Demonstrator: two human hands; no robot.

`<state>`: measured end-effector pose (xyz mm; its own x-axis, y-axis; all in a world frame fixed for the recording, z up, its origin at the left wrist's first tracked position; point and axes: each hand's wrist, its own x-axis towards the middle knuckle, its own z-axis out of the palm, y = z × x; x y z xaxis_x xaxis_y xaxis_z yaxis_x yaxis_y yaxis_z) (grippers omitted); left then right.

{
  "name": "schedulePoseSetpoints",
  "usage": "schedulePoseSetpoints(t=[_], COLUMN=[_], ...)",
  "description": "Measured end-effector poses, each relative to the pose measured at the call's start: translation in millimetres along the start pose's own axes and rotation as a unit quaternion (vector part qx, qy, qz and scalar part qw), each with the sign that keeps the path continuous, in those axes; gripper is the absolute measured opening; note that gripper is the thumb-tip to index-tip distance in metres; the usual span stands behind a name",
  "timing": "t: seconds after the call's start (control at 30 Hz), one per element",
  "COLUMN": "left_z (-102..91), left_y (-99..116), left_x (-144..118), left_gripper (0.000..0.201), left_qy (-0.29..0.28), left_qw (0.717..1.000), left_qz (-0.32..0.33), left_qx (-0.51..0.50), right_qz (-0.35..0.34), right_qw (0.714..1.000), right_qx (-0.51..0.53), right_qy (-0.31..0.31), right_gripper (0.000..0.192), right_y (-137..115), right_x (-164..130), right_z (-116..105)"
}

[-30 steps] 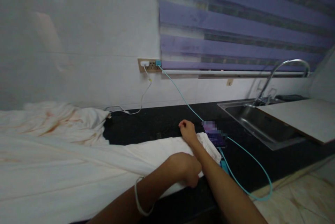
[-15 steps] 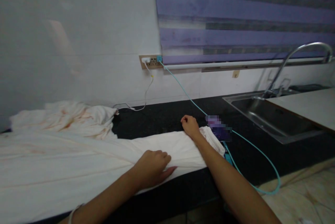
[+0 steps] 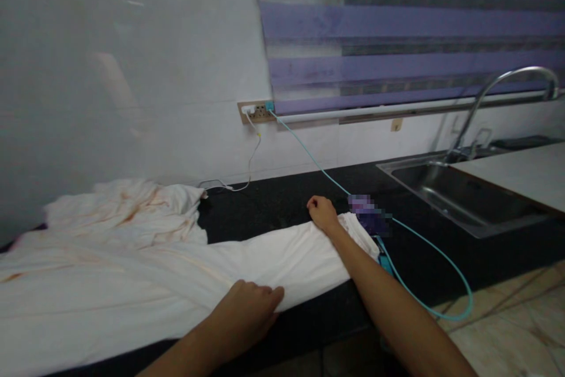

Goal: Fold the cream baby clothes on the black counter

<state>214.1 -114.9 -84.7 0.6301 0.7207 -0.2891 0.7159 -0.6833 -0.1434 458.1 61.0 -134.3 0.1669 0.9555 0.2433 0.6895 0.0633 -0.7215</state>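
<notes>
A long white cloth (image 3: 269, 256) with brownish stains lies along the black worktop, narrowing toward its hemmed right end. My left hand (image 3: 249, 309) is closed at the cloth's near edge, thumb against the fingers, gripping the fabric there. Further off, my right hand (image 3: 323, 212) rests at the cloth's far edge with its fingers curled in; what they hold, if anything, is hidden. The right forearm crosses over the cloth near its end. Just beyond that end sits a dark purple object (image 3: 375, 225), partly blurred out, with a turquoise cable (image 3: 435, 242) looping beside it.
A crumpled, stained part of the white fabric (image 3: 132, 206) is heaped at the back left. The turquoise cable and a white one run to a wall socket (image 3: 260, 111). At right are a steel sink (image 3: 454, 227), a tap (image 3: 474, 106) and a white board (image 3: 525, 171).
My left hand has come down and nearer, its thumb closing from an outstretched position. The cloth's near edge has shifted slightly under it. My right hand stays almost in place.
</notes>
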Motion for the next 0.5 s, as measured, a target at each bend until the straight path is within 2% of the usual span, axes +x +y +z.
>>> schedulePoseSetpoints(t=[0.17,0.27,0.4,0.5], left_z=[17.2,22.2,33.9,44.5], left_y=[-4,-14,-48,-84], left_x=[-4,-6,-18,-32], left_gripper=[0.025,0.025,0.028,0.021], left_qy=[0.011,0.076,0.161,0.222], left_qw=[0.999,0.996,0.986,0.972], left_qz=[-0.040,-0.040,-0.012,0.051], left_qx=[-0.033,-0.012,0.033,0.052], right_qz=[0.004,-0.001,-0.001,-0.001], right_qw=[1.000,1.000,1.000,1.000], right_qx=[-0.001,-0.003,-0.007,-0.009], right_qy=[-0.008,-0.007,-0.009,-0.011], right_gripper=[0.021,0.021,0.021,0.021], right_y=[0,0,1,1], right_x=[0,1,1,1], right_z=[-1,-1,0,0])
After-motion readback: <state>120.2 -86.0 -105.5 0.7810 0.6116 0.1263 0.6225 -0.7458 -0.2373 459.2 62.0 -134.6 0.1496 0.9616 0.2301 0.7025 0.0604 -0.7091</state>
